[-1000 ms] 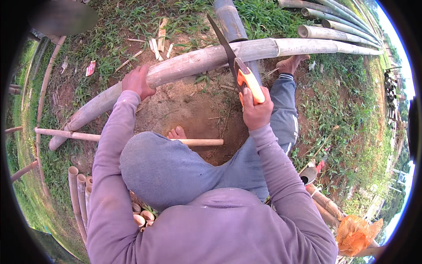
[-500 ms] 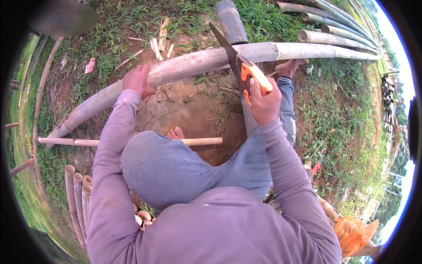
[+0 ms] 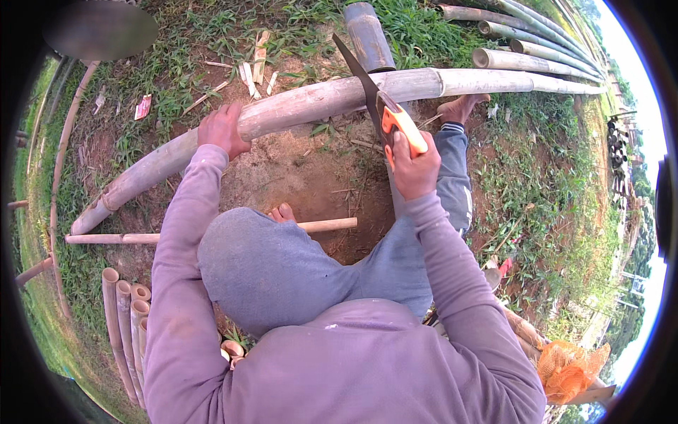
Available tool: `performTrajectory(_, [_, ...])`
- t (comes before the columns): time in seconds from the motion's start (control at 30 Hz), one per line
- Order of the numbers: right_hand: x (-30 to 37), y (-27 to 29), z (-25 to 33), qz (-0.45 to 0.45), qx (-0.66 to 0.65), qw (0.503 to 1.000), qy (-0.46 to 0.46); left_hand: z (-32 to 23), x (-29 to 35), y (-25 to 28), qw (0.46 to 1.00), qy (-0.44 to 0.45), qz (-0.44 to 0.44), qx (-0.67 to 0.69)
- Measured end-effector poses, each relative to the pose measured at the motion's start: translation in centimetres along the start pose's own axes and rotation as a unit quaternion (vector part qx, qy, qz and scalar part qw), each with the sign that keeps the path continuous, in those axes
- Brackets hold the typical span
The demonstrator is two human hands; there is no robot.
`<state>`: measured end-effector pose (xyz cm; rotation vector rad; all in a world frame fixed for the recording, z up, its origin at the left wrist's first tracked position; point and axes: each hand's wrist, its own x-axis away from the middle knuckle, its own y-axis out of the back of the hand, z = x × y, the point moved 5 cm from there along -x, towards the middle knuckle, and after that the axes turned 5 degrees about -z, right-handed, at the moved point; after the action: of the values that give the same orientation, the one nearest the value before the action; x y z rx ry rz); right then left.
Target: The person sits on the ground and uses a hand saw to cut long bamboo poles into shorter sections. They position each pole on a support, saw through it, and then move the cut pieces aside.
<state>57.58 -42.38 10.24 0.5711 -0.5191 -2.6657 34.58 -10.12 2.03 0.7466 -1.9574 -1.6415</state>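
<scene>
A long pale bamboo pole lies across the bare earth in front of me. My left hand grips it from above near its middle. My right hand is closed around the orange handle of a hand saw, whose dark blade crosses the pole just right of centre. My bent knees in grey-blue trousers sit below the pole, and my bare foot rests against the pole on the right.
A thin wooden stick lies on the ground near my left knee. Cut bamboo sections are stacked at lower left. More poles lie at upper right, a short tube behind. An orange mesh bag sits lower right.
My right hand has pulled the saw back and slightly right across the pole. The left hand stays on the pole.
</scene>
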Motion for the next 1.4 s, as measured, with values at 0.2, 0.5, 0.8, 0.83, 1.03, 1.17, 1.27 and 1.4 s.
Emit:
performTrajectory(0.2, [-2.1,-4.0,-0.1,0.003,0.009,1.0,0.0,1.1,-0.9,1.1,0.999,0.02,0.028,-0.02])
performTrajectory(0.5, [-1.1,-3.6,-2.2,0.057,-0.101,0.986,-0.118,1.4,-2.9,1.7,0.989,0.027,0.149,-0.004])
performTrajectory(0.8, [-9.3,-4.1,6.1,0.088,0.028,0.994,-0.051,0.3,-2.0,1.3,0.996,0.015,0.089,-0.006])
performTrajectory(0.83, [-8.7,-3.6,5.8,0.089,0.027,0.995,-0.04,0.3,-2.0,1.3,0.994,0.019,0.104,-0.006])
performTrajectory(1.03, [6.5,9.8,6.7,0.086,-0.007,0.991,-0.1,1.5,-1.3,1.6,0.994,0.033,0.107,0.005])
performTrajectory(1.17, [7.2,12.0,6.7,0.075,-0.005,0.987,-0.14,1.1,-1.4,1.2,0.998,0.017,0.068,-0.005])
performTrajectory(1.27, [-1.1,1.3,3.1,0.054,-0.011,0.998,-0.034,0.4,-2.3,1.1,0.998,0.007,0.065,-0.002])
performTrajectory(1.4, [-4.6,-3.6,1.0,0.024,0.028,0.999,-0.015,-0.1,-3.1,2.3,0.998,0.01,0.055,-0.015])
